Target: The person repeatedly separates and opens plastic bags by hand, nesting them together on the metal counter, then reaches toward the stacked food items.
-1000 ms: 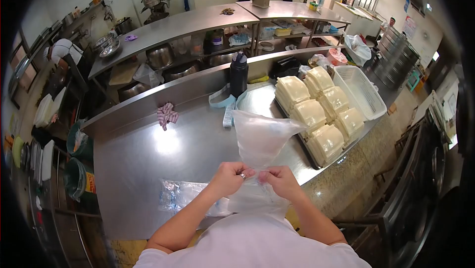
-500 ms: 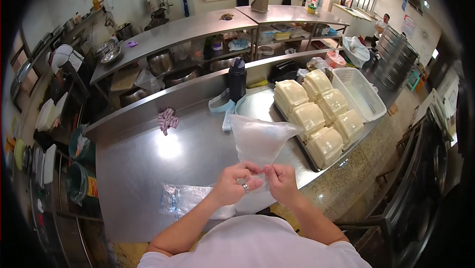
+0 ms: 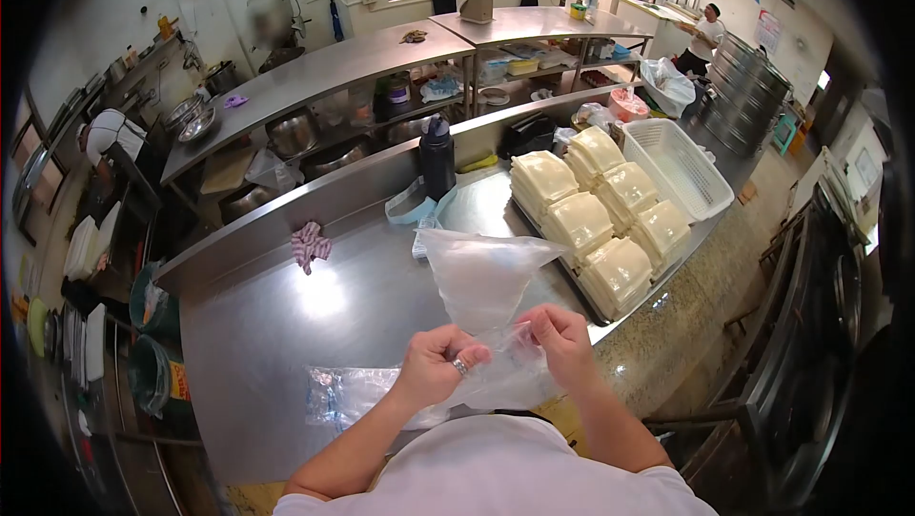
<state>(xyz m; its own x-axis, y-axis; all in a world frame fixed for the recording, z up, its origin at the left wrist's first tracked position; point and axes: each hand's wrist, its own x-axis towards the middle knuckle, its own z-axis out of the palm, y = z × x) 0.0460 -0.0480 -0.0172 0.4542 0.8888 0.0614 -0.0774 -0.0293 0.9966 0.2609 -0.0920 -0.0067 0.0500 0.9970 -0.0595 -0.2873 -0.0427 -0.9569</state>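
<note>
A clear plastic bag (image 3: pixel 488 278) is held between my two hands above the metal table (image 3: pixel 257 325), its wide part spreading away from me. My left hand (image 3: pixel 438 364), with a ring on one finger, is closed on one side of the bag. My right hand (image 3: pixel 562 340) pinches the other side between thumb and fingers. Some of the plastic hangs below my hands toward my shirt. Left of my left forearm lies a flat pack of clear plastic bags (image 3: pixel 348 394). Beyond my right hand, several stacks of pale square dough sheets (image 3: pixel 615 273) rest on a dark tray.
A dark bottle (image 3: pixel 437 159) and a blue face mask (image 3: pixel 410 209) are near the table's back ledge. A striped cloth (image 3: pixel 310 246) lies at left. Behind the stacks stands a white plastic basket (image 3: pixel 681 173). Steel steamers (image 3: pixel 743 92) and a person (image 3: pixel 703 40) are farther right.
My hands have moved apart, the right one going right, and more plastic now stretches between and below them. The view has shifted slightly. The person at the back right stands more in view.
</note>
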